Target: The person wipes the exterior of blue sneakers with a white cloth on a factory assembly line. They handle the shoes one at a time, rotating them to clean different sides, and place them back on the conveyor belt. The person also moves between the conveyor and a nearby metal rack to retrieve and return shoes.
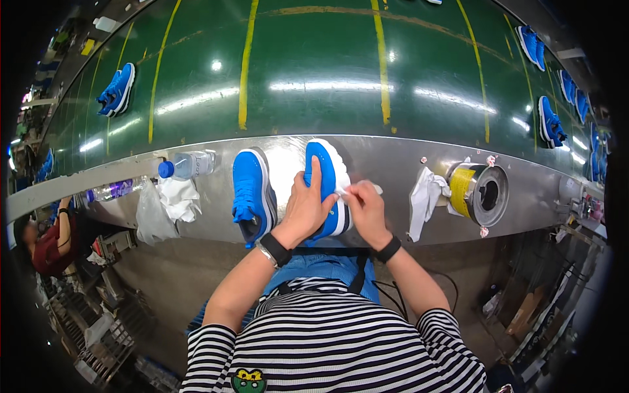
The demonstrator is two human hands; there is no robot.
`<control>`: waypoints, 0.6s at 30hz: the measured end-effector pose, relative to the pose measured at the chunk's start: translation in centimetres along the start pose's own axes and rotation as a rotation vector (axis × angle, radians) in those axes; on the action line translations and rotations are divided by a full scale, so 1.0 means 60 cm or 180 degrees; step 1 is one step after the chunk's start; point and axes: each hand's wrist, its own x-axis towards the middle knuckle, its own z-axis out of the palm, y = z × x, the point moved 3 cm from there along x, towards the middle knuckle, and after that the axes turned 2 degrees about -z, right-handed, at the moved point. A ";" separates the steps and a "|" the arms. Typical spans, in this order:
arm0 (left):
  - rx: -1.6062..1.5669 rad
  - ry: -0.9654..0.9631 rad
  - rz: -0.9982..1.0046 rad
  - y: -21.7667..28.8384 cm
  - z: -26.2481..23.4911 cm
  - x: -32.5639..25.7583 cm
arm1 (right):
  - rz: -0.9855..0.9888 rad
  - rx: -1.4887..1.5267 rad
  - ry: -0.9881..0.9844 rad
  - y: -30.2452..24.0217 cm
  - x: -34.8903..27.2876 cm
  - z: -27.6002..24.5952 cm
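Observation:
A blue sneaker (319,152) with a white sole lies on the metal ledge in front of me, toe pointing away. My left hand (305,203) grips it across the upper, with the index finger stretched along the toe. Beside the white sole, my right hand (368,211) pinches a small white piece (377,189), perhaps cloth or paper, and its fingertips meet the sole's right edge near my left thumb. A matching blue sneaker (251,190) rests untouched to the left, its laces and opening showing. My left palm hides the middle of the held sneaker.
Beyond the metal ledge (386,157) runs a green conveyor belt (314,59) carrying blue sneakers. Left of me lie a water bottle (188,165) and a white plastic bag (154,213). A white cloth (424,200) and a yellow-labelled can (464,190) sit right. Another person (52,239) is far left.

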 end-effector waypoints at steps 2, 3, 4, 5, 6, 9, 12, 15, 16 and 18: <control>0.0013 -0.0030 -0.0047 -0.003 0.003 0.002 | 0.0096 -0.0174 -0.0246 0.000 -0.043 -0.021; -0.0007 -0.0062 -0.0078 -0.007 0.006 0.003 | 0.0148 -0.0252 -0.0362 0.002 -0.057 -0.031; -0.0014 -0.0100 -0.0096 -0.010 0.005 0.007 | 0.0048 -0.0269 -0.0427 0.002 -0.067 -0.042; -0.0108 -0.0208 -0.0132 -0.014 0.003 0.013 | -0.0052 -0.0286 -0.0495 0.004 -0.075 -0.054; -0.0307 -0.0327 -0.0205 -0.019 -0.001 0.014 | -0.0154 -0.0305 -0.0566 0.004 -0.080 -0.066; -0.0449 -0.0372 -0.0190 -0.007 -0.020 0.018 | 0.0179 -0.0530 0.0497 0.032 -0.044 -0.120; -0.0330 -0.0095 -0.0198 -0.002 -0.016 0.021 | -0.0332 -0.1895 0.0707 0.042 -0.019 -0.138; -0.0875 -0.0134 -0.0502 -0.027 -0.003 0.012 | -0.0598 -0.1865 0.0655 0.006 -0.016 -0.120; -0.1309 -0.0258 -0.0628 -0.032 -0.001 0.005 | -0.0543 -0.1549 0.0631 -0.009 -0.027 -0.108; -0.2195 -0.0509 -0.0847 -0.038 0.000 -0.008 | 0.0389 -0.0340 -0.0208 -0.014 -0.046 -0.058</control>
